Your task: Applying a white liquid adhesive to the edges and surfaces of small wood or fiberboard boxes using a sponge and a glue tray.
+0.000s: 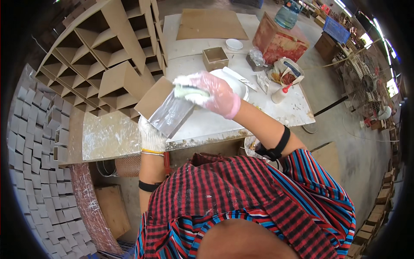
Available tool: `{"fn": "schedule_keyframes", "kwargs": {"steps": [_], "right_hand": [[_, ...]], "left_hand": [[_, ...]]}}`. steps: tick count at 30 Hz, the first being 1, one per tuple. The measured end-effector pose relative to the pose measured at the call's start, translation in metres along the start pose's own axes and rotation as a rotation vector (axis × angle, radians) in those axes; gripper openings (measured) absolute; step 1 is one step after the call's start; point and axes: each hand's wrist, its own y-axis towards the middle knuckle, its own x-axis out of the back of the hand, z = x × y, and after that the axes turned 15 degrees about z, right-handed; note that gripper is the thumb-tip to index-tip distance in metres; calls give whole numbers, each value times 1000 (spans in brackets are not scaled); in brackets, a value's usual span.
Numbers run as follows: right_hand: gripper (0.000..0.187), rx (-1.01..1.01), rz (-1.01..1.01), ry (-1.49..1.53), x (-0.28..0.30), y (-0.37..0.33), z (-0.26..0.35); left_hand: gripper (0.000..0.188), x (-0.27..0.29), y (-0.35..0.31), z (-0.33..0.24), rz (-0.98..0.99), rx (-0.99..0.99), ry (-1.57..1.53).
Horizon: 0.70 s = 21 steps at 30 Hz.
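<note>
My left hand (pixel 151 134), in a white knit glove, grips a small cardboard box (pixel 156 98) and holds it tilted above the table. One side of the box looks wet, shiny and grey. Over the box's upper edge, my right hand (pixel 215 93) wears a pink see-through glove smeared with white and is closed on a pale green sponge (pixel 189 93). The sponge touches the box, or nearly so. Partly hidden behind my right hand is a white plate or basin (pixel 242 88), with a white flat strip (pixel 237 78) across its rim.
Stacked cardboard boxes (pixel 125 86) rise at the left of the white table (pixel 194 47). Another open box (pixel 214 57), a white bowl (pixel 234 44), a red-capped bottle (pixel 280 94) and a red crate (pixel 278 39) stand on it. A large fan (pixel 366 84) stands at right.
</note>
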Motion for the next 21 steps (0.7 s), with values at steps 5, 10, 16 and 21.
{"fn": "schedule_keyframes", "kwargs": {"steps": [5,10,16,21], "right_hand": [[37,34,158,93,4,6,20],[41,56,36,50,5,50,-10],[38,145,119,113,-10,25,10],[34,-185,85,321,2,55,-10]], "left_hand": [[47,6,16,2,565,142,119],[49,10,5,11,-125,48,166],[47,10,8,3,364,187,79],[50,42,-3,8,-35,189,31]]}}
